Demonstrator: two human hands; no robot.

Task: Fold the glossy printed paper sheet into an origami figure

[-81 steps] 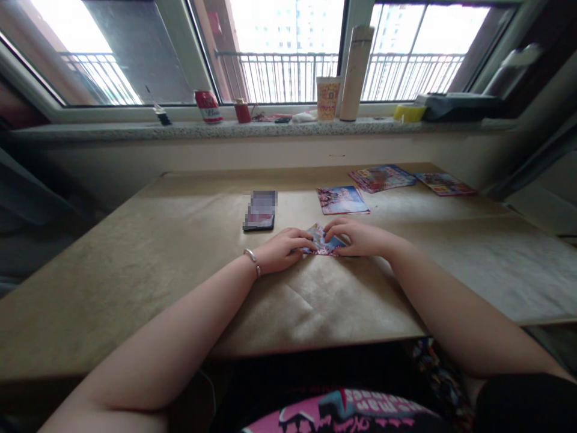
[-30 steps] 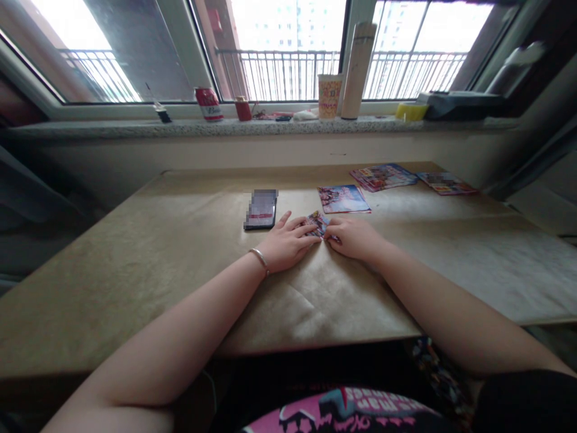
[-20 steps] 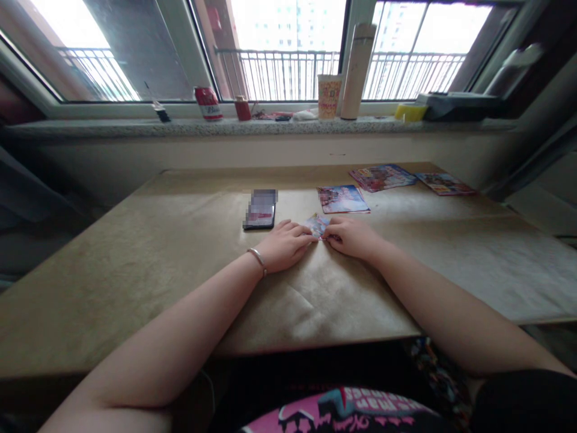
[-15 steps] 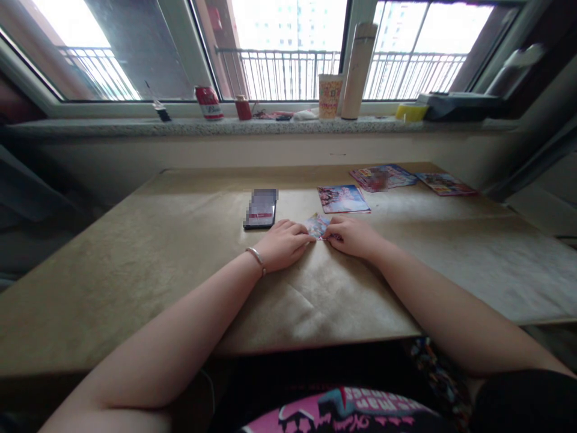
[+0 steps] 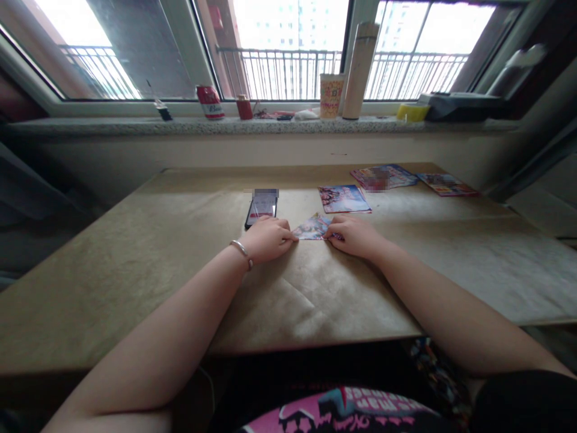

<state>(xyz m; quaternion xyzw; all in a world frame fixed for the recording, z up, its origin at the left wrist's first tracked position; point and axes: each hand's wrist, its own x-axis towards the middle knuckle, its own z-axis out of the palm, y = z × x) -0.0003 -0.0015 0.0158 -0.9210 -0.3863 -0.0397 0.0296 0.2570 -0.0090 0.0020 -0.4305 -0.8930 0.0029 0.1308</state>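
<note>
One patterned paper (image 5: 312,229) lying between left hand (image 5: 269,238) and right hand (image 5: 354,233)! Left at one corner, pinching or pressing, can't tell; right, fingers curled, gripping opposite end.

Left arm (image 5: 189,316) reaches forward and inward, elbow bent; left hand (image 5: 268,239) is palm down, fingers curled, index and thumb tips close together. Right arm (image 5: 437,294) angles in from the other side, right hand (image 5: 354,234) low, knuckles up, fingers bent in. Hands near each other, apart.
</note>
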